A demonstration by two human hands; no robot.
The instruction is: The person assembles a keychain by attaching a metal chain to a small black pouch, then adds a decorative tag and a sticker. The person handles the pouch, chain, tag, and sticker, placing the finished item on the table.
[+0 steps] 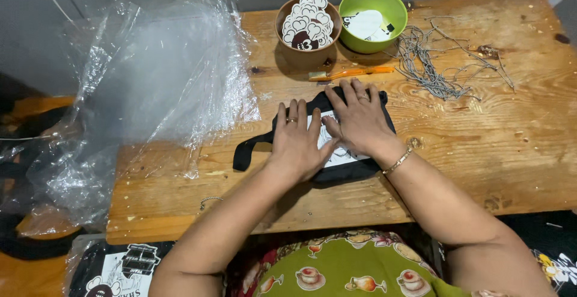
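Observation:
A folded black cloth bag (336, 171) with a white printed panel lies flat on the wooden table (481, 153) in front of me. My left hand (297, 143) presses flat on its left part, fingers spread, a ring on one finger. My right hand (359, 119) lies flat on the right part, with a ring and a gold bracelet at the wrist. The bag's black strap (246, 151) sticks out to the left. Most of the printed panel is hidden under my hands.
A brown bowl (308, 23) of cut-out stickers and a green bowl (372, 11) stand at the back. An orange-handled tool (351, 73) lies behind the bag. Tangled metal chains (436, 62) lie at back right. Crumpled clear plastic (150, 86) covers the table's left end.

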